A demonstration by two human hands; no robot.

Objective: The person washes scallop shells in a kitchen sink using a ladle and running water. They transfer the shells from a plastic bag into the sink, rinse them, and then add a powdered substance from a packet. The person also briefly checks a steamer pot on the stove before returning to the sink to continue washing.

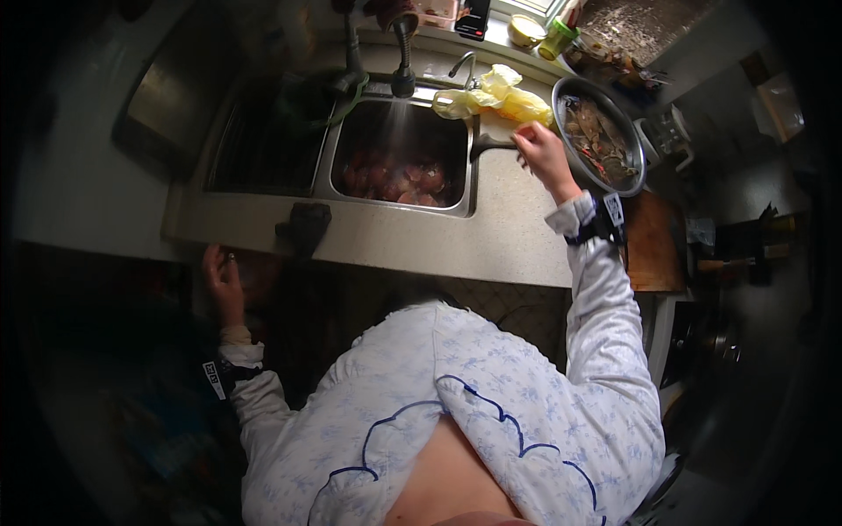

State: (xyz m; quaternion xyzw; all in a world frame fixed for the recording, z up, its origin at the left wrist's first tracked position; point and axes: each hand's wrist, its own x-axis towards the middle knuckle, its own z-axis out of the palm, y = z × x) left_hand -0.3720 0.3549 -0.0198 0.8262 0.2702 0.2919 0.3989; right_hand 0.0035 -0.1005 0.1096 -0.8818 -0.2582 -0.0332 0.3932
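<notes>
My right hand (543, 155) is over the counter to the right of the sink, fingers curled. Its fingertips meet the end of a dark handle-like object (495, 143); I cannot tell whether they grip it. Below the counter's front edge, at left, my left hand (225, 276) is raised with fingers apart and nothing visible in it. Water sprays from the faucet head (403, 84) into the steel sink (401, 202). Reddish, rounded pieces of food (411, 185) lie at its bottom. A yellow plastic bag (510, 98) sits crumpled just beyond my right hand.
At right stands a metal basin (641, 167) holding brownish, shell-like food (595, 138), near a wooden cutting board (654, 243). A dark cloth (306, 225) drapes over the counter edge. On the windowsill are a phone (472, 20), a bowl (526, 30) and a green cup (556, 41).
</notes>
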